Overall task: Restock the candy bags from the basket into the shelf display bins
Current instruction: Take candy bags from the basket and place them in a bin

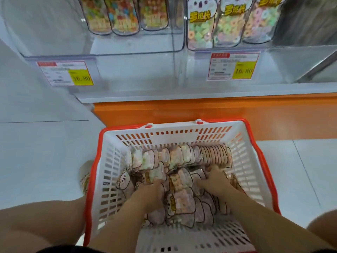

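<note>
**Both hands down in the basket, bins waiting above**

Both hands are in the pile! The white basket (173, 132) with its red rim sits on the floor (36, 161), its far edge just short of the shelf's orange base (182, 112). The candy bags (182, 203) are heaped from the basket's far wall to its middle, with a row standing on edge along that far wall. The left hand (153, 190) is dug in left of centre, fingers curled down round bags. The right hand (213, 178) is closer to the right wall, fingers hooked over a bag too. It's all a bit blurred, though.

Up on the shelf, the left display bin (136, 70) has colourful bags (124, 17) standing at its back. The right display bin (273, 64) has koala-print bags (231, 24) lined up the same way. Each bin front carries a price tag (65, 73).
</note>
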